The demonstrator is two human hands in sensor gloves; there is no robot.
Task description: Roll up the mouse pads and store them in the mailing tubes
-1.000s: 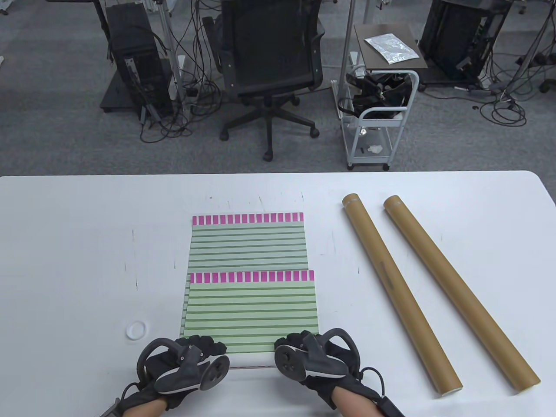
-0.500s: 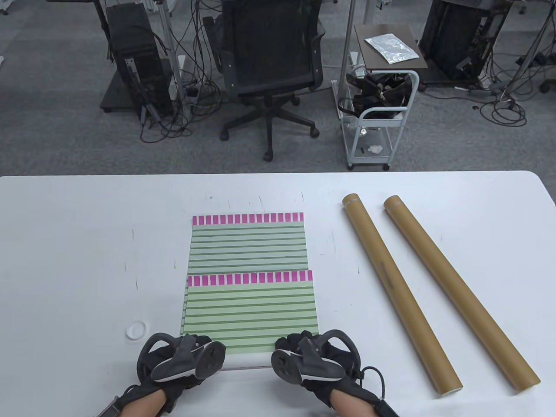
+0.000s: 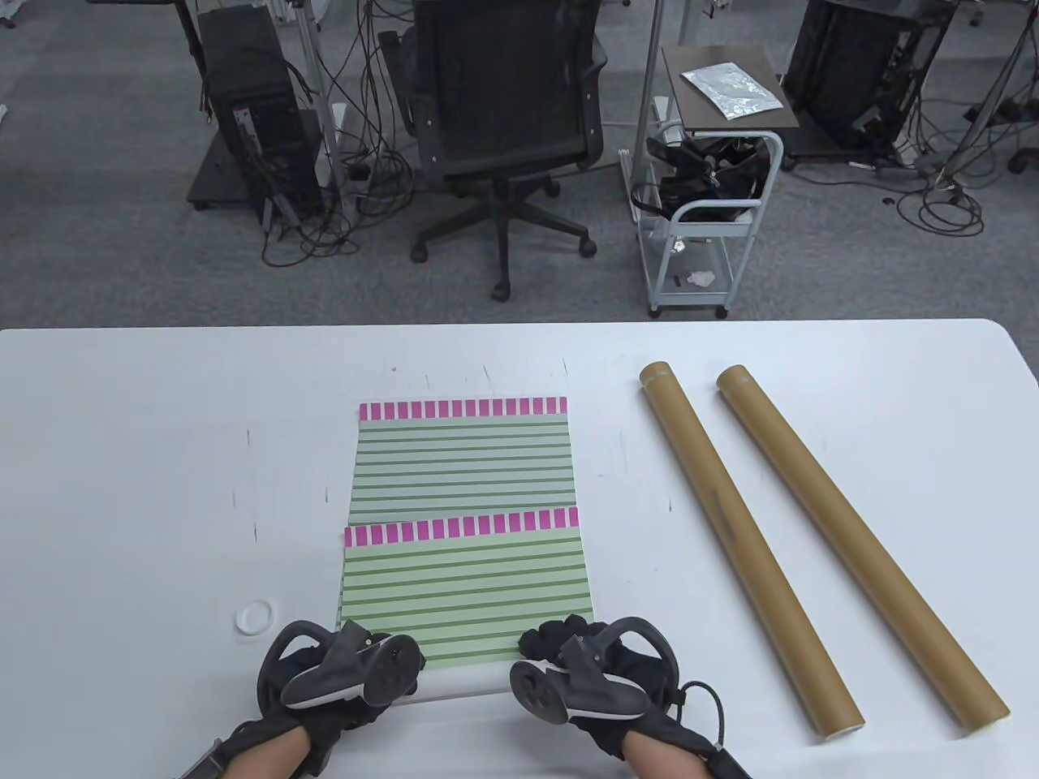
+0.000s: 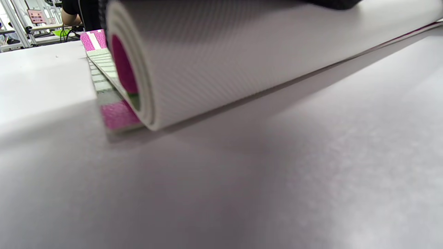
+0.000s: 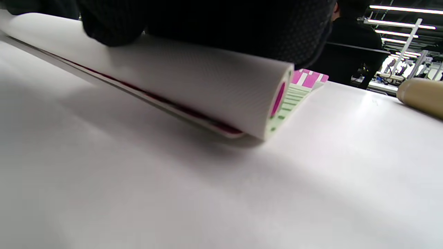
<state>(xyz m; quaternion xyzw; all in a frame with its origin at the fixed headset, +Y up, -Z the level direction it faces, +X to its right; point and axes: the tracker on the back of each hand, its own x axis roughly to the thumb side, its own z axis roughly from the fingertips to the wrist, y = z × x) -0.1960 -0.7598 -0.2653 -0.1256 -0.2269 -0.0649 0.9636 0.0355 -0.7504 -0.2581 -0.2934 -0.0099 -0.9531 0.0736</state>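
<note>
Both hands, left (image 3: 341, 677) and right (image 3: 588, 669), grip the top mouse pad (image 3: 467, 588), its rolled near edge running left-right.

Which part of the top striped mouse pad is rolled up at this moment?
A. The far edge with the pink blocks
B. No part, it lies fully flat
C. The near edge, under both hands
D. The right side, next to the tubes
C: the near mouse pad curls into a white roll at its near edge, where the left hand and right hand rest on it, while its pink far edge lies flat.
</note>
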